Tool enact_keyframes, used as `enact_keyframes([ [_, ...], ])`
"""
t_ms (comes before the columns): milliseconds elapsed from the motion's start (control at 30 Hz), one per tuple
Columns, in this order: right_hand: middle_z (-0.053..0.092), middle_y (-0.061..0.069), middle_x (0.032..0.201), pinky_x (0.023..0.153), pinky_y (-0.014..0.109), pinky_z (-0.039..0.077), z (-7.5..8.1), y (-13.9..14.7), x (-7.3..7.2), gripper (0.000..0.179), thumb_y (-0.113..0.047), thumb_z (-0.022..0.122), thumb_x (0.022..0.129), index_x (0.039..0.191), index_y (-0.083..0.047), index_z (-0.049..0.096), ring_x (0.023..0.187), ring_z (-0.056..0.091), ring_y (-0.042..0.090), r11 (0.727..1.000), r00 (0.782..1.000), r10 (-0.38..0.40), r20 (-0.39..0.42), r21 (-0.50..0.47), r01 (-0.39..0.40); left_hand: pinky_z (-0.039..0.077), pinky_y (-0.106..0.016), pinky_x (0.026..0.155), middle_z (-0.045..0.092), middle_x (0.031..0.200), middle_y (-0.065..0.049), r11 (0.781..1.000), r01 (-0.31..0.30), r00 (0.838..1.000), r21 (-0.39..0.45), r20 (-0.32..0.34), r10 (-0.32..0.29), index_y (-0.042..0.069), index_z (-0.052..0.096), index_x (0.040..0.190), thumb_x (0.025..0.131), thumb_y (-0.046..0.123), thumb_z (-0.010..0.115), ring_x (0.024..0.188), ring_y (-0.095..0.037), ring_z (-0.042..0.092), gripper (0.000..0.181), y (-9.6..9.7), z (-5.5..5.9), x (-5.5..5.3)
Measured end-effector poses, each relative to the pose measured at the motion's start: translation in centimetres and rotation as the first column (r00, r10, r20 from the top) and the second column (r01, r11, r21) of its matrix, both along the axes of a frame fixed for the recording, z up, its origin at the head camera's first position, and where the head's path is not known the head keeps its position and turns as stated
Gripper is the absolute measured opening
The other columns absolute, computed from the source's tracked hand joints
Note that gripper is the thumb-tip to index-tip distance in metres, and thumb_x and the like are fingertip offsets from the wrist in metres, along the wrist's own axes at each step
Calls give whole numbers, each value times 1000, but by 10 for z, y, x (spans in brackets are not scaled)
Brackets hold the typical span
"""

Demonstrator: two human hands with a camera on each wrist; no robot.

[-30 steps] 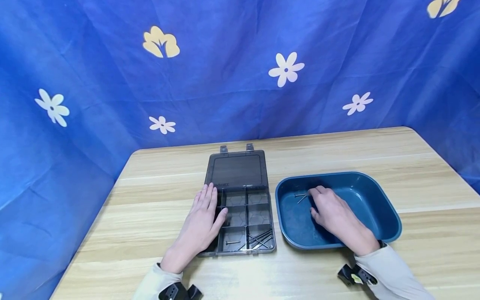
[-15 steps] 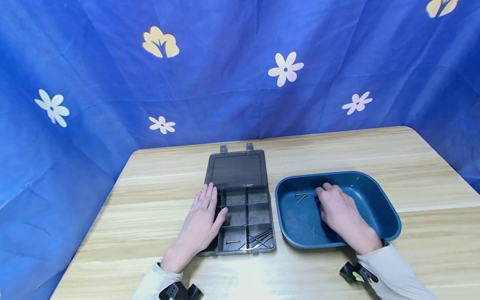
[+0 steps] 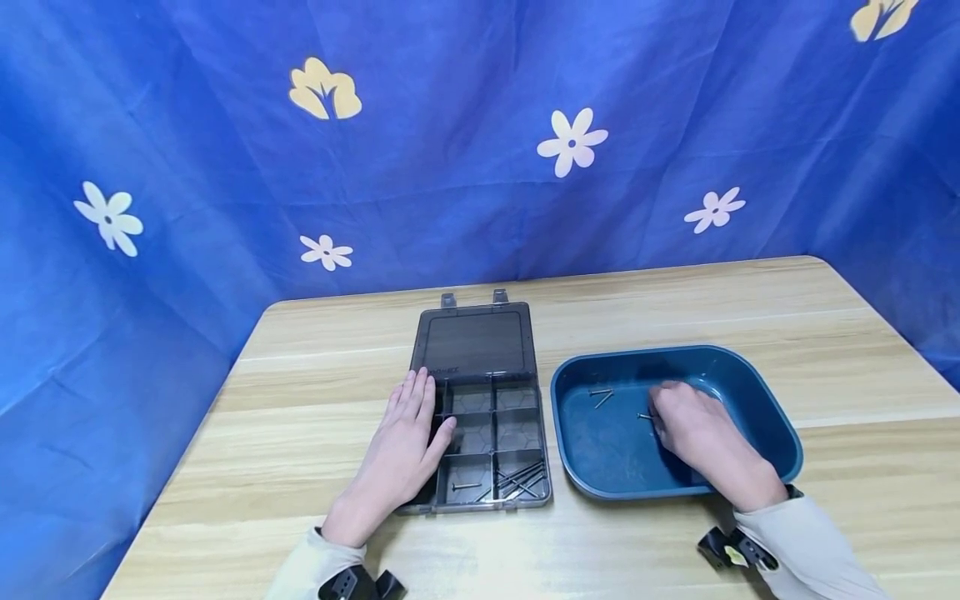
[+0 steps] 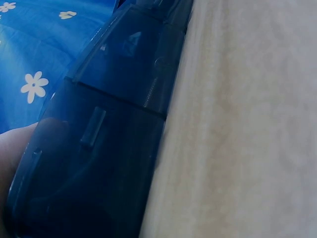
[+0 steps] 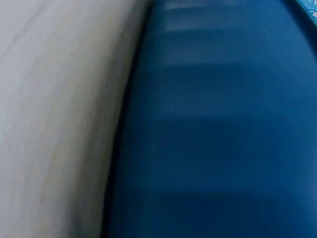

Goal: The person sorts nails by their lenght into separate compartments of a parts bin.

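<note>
A dark, see-through compartment box (image 3: 471, 432) lies with its lid laid back on the table. My left hand (image 3: 397, 450) rests flat along its left side, covering the left compartments. Several long screws (image 3: 521, 480) are in the front right compartment, and a short screw (image 3: 466, 486) is in the front middle one. Inside a blue basin (image 3: 678, 492), my right hand (image 3: 697, 429) has its fingers curled, and a screw (image 3: 645, 416) sticks out at the fingertips, which are mostly hidden. Two loose screws (image 3: 602, 398) lie to its left on the basin floor.
The wooden table (image 3: 337, 333) extends around both containers. A blue flowered curtain (image 3: 450, 167) hangs behind it. In the right wrist view the basin's outer wall (image 5: 208, 124) fills most of the picture; the left wrist view shows the box's side (image 4: 109, 148).
My right hand has moved rightward inside the basin, away from the two loose screws, and a screw now shows at its fingertips. The left hand stays in place.
</note>
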State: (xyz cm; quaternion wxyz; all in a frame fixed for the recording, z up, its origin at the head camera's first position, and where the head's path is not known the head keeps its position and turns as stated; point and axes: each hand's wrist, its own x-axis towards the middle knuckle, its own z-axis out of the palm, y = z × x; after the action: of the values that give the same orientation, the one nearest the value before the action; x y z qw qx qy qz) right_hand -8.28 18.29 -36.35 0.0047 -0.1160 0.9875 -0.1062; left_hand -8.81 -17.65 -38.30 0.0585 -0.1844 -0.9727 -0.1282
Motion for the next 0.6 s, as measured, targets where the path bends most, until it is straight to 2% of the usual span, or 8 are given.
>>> enact_keyframes([
  [100,45,2,66,46,25,36,1,-2,1,19,-1,67,84,72,-8,54,55,44,16,1000,1000,15,0,-23,-15,15,-49,120,21,155,-26,1000,-3,1000,1,3,3,-10,27,146,102,38,39,146,-37,16,67,0,0,1],
  [333,46,-1,68,46,25,35,14,-17,1,19,-3,68,82,70,-11,55,56,43,14,993,990,69,-122,-84,-80,15,-48,120,21,155,-26,1000,-7,1000,10,-3,8,-10,28,146,102,37,41,146,-36,17,66,-1,-1,1],
  [600,50,-3,72,49,23,39,29,-41,6,10,-5,68,80,76,-10,60,59,45,12,982,975,113,-194,-126,-139,16,-48,120,24,155,-26,1000,-10,1000,18,-19,11,-10,29,146,101,37,42,145,-37,19,66,-1,-1,1],
])
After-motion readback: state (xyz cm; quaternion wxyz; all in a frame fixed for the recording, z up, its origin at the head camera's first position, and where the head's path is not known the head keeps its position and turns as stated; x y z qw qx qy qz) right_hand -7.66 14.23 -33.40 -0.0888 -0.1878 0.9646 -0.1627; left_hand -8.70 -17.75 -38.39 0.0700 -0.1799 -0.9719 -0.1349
